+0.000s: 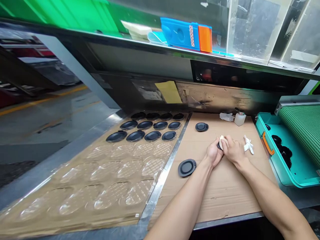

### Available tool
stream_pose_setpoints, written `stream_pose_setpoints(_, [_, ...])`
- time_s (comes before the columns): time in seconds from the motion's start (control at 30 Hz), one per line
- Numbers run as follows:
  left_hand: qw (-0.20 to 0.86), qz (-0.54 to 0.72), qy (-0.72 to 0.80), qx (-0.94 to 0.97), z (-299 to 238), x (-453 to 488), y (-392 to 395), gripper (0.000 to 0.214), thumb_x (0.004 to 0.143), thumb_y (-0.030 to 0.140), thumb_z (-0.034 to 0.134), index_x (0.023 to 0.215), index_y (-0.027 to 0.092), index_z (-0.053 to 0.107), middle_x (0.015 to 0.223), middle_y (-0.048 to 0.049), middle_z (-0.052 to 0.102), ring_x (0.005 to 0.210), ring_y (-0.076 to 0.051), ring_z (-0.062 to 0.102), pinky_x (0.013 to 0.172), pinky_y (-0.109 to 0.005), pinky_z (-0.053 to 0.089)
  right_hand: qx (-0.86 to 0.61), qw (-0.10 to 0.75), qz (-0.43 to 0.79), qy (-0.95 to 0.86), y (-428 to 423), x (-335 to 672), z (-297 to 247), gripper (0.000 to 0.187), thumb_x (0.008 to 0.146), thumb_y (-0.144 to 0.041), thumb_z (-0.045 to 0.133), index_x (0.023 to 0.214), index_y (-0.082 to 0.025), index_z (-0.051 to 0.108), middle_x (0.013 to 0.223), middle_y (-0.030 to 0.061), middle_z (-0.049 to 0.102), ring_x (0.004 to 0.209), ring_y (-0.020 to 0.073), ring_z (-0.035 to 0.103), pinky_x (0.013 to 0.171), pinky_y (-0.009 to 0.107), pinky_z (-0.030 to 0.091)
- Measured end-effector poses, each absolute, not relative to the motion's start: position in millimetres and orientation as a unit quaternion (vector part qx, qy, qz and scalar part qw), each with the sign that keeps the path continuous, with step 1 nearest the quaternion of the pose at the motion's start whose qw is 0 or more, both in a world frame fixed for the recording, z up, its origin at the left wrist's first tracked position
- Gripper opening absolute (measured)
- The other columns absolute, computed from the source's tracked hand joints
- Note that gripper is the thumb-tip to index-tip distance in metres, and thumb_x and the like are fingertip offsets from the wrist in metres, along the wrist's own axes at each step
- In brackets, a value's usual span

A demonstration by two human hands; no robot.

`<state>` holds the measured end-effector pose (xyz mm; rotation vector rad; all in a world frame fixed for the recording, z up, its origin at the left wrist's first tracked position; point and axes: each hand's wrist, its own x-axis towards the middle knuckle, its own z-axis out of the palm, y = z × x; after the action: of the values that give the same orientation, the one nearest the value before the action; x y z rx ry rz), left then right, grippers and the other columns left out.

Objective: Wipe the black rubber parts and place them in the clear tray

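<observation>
Risk noted: a loosened grip could let the small black part [219, 146] slip onto the cardboard [225, 196], and a leftward sweep of my forearm could knock the black disc [187, 167] lying beside it. My left hand [212, 152] is closed around the part, above the cardboard; my right hand [234, 150] is closed on a pale pad [222, 139] against it. Fingers hide most of the part; its face I cannot verify.

Discs [152, 135] are nested in the rear rows of a tray [106, 182], left of a cardboard sheet [225, 200]; a bin [303, 168], seemingly holding loose parts [285, 153], is set right.
</observation>
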<state>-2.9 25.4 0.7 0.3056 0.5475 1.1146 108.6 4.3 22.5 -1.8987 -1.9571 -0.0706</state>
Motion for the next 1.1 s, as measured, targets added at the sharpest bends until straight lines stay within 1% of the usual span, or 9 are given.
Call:
stream_pose_setpoints(0.1, [0.803,0.514,0.266,0.144,2,-4,25,0.038,0.105,0.028,0.038,0.1,0.01,0.07,0.106,-0.015,0.075,0.106,-0.023,0.07,0.098,-0.039,0.056,-0.731,0.148,-0.076,-0.662,8,102,20,0.041,0.106,-0.045,0.032,0.124,-0.023,0.061,0.097,0.008,0.076,0.078,0.0209,0.07,0.069,0.026,0.04])
stream_pose_setpoints(0.27, [0.8,0.514,0.274,0.144,0,-1,26,0.034,0.104,0.027,0.04,0.097,0.01,0.07,0.102,-0.0156,0.076,0.104,-0.022,0.071,0.097,-0.036,0.057,-0.714,0.118,-0.092,-0.684,6,108,15,0.046,0.107,-0.048,0.027,0.134,-0.025,0.056,0.102,0.0092,0.075,0.079,0.0196,0.07,0.068,0.026,0.04])
stream_pose_setpoints(0.4, [0.796,0.516,0.277,0.153,-2,0,26,0.033,0.104,0.028,0.041,0.1,0.01,0.069,0.104,-0.0147,0.075,0.102,-0.022,0.072,0.095,-0.039,0.057,-0.741,0.136,-0.073,-0.654,6,109,16,0.045,0.107,-0.045,0.027,0.135,-0.024,0.056,0.1,0.0092,0.075,0.08,0.0204,0.07,0.071,0.027,0.041])
stream_pose_setpoints(0.53, [0.803,0.511,0.267,0.152,-3,-1,24,0.033,0.104,0.028,0.043,0.098,0.01,0.07,0.105,-0.0163,0.075,0.103,-0.023,0.071,0.096,-0.037,0.056,-0.714,0.156,-0.05,-0.681,7,105,19,0.046,0.106,-0.048,0.031,0.14,-0.026,0.054,0.103,0.011,0.075,0.083,0.0221,0.071,0.073,0.028,0.043])
stream_pose_setpoints(0.63, [0.803,0.507,0.269,0.162,-3,-1,23,0.033,0.103,0.028,0.044,0.097,0.01,0.07,0.104,-0.0166,0.075,0.103,-0.024,0.071,0.096,-0.039,0.056,-0.741,0.155,-0.044,-0.651,5,102,18,0.045,0.106,-0.044,0.031,0.139,-0.024,0.056,0.097,0.0109,0.076,0.081,0.0222,0.071,0.074,0.028,0.045])
stream_pose_setpoints(0.77, [0.818,0.49,0.258,0.157,-2,-3,24,0.035,0.103,0.03,0.042,0.097,0.009,0.07,0.104,-0.0184,0.074,0.104,-0.025,0.071,0.096,-0.038,0.056,-0.715,0.15,-0.036,-0.682,-3,100,14,0.048,0.105,-0.048,0.032,0.142,-0.027,0.054,0.101,0.0126,0.075,0.081,0.0224,0.071,0.074,0.029,0.046])
stream_pose_setpoints(0.93, [0.797,0.519,0.278,0.135,5,-12,28,0.033,0.104,0.028,0.037,0.098,0.012,0.065,0.104,-0.0165,0.073,0.103,-0.025,0.07,0.091,-0.042,0.058,-0.744,0.156,-0.019,-0.649,-4,116,25,0.043,0.106,-0.047,0.033,0.135,-0.028,0.058,0.098,0.0097,0.075,0.086,0.0237,0.07,0.076,0.031,0.045])
stream_pose_setpoints(1.0, [0.793,0.534,0.273,0.111,8,-17,30,0.035,0.104,0.033,0.034,0.099,0.013,0.062,0.107,-0.0174,0.072,0.104,-0.026,0.07,0.088,-0.043,0.059,-0.746,0.175,0.003,-0.642,-5,120,31,0.041,0.106,-0.048,0.034,0.129,-0.027,0.06,0.096,0.0082,0.074,0.086,0.0225,0.069,0.077,0.031,0.043])
stream_pose_setpoints(1.1, [0.784,0.567,0.247,0.058,14,-26,33,0.038,0.103,0.041,0.031,0.103,0.016,0.06,0.109,-0.0187,0.069,0.106,-0.029,0.069,0.083,-0.044,0.059,-0.722,0.176,0.04,-0.668,-10,121,35,0.042,0.107,-0.047,0.03,0.113,-0.025,0.065,0.092,0.0069,0.073,0.085,0.0211,0.068,0.078,0.03,0.042])
